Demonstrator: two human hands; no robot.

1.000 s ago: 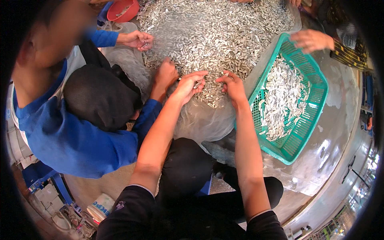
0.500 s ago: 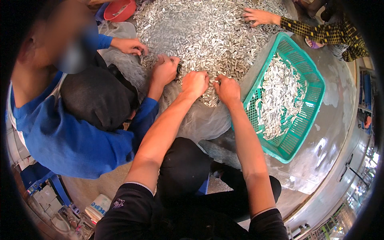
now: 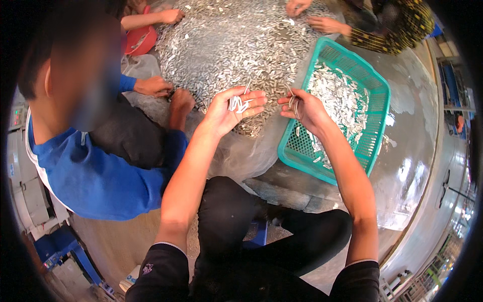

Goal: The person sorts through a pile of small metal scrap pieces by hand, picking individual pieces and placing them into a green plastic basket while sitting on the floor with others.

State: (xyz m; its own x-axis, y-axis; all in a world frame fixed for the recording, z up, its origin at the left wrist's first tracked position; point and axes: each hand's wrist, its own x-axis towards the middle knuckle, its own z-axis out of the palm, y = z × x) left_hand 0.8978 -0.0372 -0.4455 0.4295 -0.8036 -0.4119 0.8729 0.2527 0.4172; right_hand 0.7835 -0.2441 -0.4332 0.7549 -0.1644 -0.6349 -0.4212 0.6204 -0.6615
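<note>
A broad heap of small, elongated silvery metal pieces (image 3: 221, 55) covers the surface in front of me; their exact kind I cannot tell. My left hand (image 3: 225, 109) is raised over the heap's near edge, palm turned up. It cradles several of the pieces (image 3: 238, 104), with the thumb and fingers bent around them. To its right, my right hand (image 3: 313, 111) hovers by the left rim of a green plastic basket (image 3: 383, 108). Its fingers curl around a few slim metal pieces (image 3: 294, 104). Many paler pieces (image 3: 339, 95) of similar shape lie inside the basket.
A co-worker in a blue top (image 3: 105, 176) sits close on my left, hands at the heap. Across from me, more co-workers' hands (image 3: 327, 24) touch the heap. A red bowl (image 3: 143, 40) stands at the far left. Translucent sheeting (image 3: 236, 156) lies under the near edge.
Both my hands have lifted from the heap and turned, showing pieces in them. My right hand has moved toward the basket. More co-workers' hands show at the far side.
</note>
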